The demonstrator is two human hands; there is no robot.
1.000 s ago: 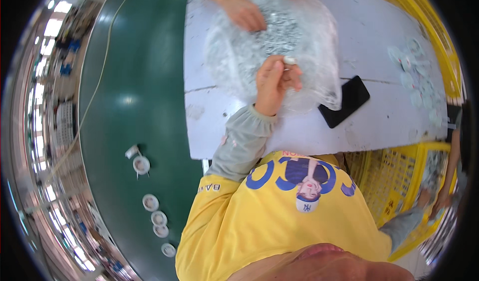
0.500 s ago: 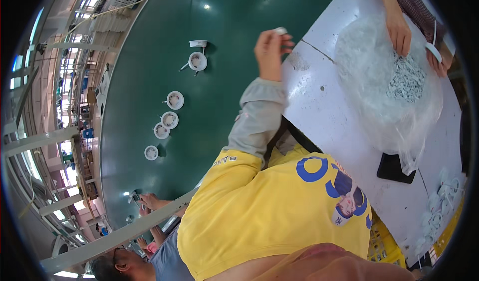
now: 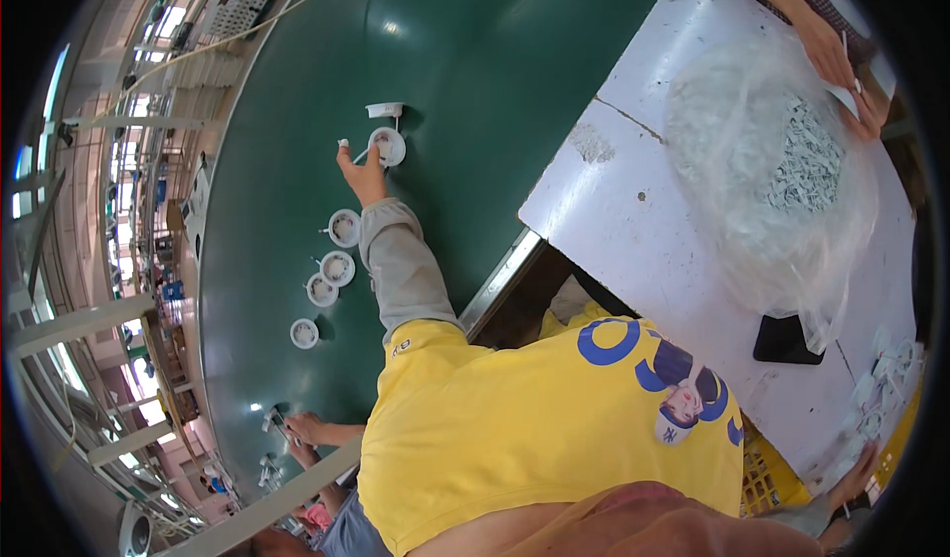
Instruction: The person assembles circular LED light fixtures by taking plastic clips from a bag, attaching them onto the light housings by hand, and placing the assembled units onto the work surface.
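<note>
One bare left hand (image 3: 365, 178), thumb and white-tipped finger spread wide, is at a shallow, round white cup (image 3: 399, 148) on the smooth green counter (image 3: 475, 141). The right hand (image 3: 853, 478), its grip unclear, is near pale plastic loops (image 3: 884, 389). Earlier, the left hand was well apart from the cup.

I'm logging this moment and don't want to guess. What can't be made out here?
All in the head view:
Whether the left hand grips the nearest round white part: too small, and the hand overlaps it.
What the white bit at that hand is: too small.
The flat black object's full outline: the clear bag overlaps it.
The co-worker at upper right: cut off by the picture's edge.
</note>
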